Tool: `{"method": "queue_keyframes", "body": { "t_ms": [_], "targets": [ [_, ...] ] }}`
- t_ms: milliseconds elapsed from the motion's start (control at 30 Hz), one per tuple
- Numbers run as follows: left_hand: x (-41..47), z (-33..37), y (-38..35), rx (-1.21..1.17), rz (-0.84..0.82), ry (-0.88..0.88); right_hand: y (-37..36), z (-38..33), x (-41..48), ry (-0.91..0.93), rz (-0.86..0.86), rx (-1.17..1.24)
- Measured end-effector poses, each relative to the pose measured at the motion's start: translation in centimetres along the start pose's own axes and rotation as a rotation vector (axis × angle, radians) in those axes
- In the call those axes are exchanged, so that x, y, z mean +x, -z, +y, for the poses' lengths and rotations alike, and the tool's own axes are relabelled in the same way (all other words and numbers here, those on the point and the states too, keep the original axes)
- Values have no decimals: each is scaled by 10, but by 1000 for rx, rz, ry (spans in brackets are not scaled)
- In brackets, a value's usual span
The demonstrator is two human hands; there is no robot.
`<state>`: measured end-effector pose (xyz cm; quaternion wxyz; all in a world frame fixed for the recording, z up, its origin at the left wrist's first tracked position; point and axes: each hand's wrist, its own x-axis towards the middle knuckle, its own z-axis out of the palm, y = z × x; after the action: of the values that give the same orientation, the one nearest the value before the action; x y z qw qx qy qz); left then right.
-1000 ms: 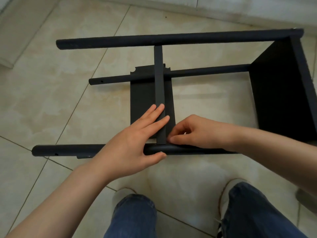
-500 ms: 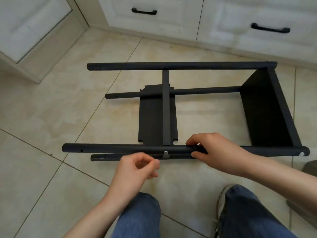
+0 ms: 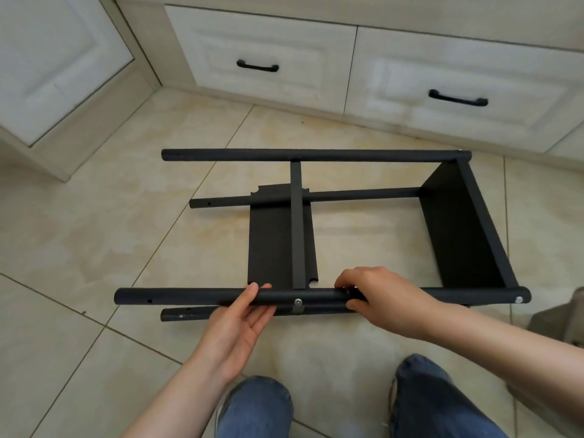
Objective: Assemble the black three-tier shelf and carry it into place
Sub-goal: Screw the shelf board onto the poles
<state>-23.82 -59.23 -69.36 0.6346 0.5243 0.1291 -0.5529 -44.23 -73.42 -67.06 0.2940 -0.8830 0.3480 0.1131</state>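
Note:
The black shelf frame lies on its side on the tiled floor. Its near upper post (image 3: 189, 297) runs left to right, with a silver screw (image 3: 297, 301) at its middle. A middle shelf panel (image 3: 271, 241) stands edge-on between the posts, and an end panel (image 3: 458, 229) closes the right side. The far post (image 3: 316, 154) lies parallel behind. My left hand (image 3: 243, 320) cups the near post from below, palm up, thumb on top. My right hand (image 3: 376, 298) wraps around the same post just right of the screw.
White cabinet drawers with black handles (image 3: 257, 66) line the far wall, and a cabinet door (image 3: 47, 74) stands at the left. My knees in blue jeans (image 3: 256, 406) are at the bottom. A grey object (image 3: 565, 317) sits at the right edge.
My left hand rose from below the near post and took hold of it. My right hand kept its grip. The view lifted, showing more of the cabinets.

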Motion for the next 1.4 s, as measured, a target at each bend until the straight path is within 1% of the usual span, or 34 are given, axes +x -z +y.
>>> {"method": "queue_keyframes", "body": {
  "t_ms": [167, 267, 367, 467, 600, 733, 800, 933, 1067, 1200, 1300, 1400],
  "targets": [
    [-3, 3, -2, 7, -12, -18, 4, -8, -5, -11, 5, -77],
    [-7, 7, -7, 22, -30, -32, 8, -13, -11, -32, 48, -109],
    [-12, 10, -12, 40, -45, -42, 11, -16, -20, -41, 92, -192],
    [-19, 12, -16, 61, -29, -14, 12, -17, -28, -37, 100, -250],
    [-27, 14, -18, 29, -42, 46, 16, -19, -33, -27, 69, -232],
    [-35, 32, -27, 43, -112, 55, 39, -17, -35, 9, 49, -227],
    [-42, 45, -36, 80, -167, 58, 56, -16, -36, 8, 52, -194],
    [-57, 75, -66, 154, -251, 15, 89, -19, -36, 19, 128, -163],
    [-73, 98, -95, 228, -274, -62, 115, -23, -42, 48, 151, -97],
    [-94, 113, -119, 389, -314, -168, 127, -29, -55, 16, 146, -7],
    [-113, 120, -135, 486, -314, -257, 126, -34, -67, -4, 141, 115],
    [-135, 123, -153, 556, -296, -294, 125, -40, -81, -20, 144, 223]
  ]
}}
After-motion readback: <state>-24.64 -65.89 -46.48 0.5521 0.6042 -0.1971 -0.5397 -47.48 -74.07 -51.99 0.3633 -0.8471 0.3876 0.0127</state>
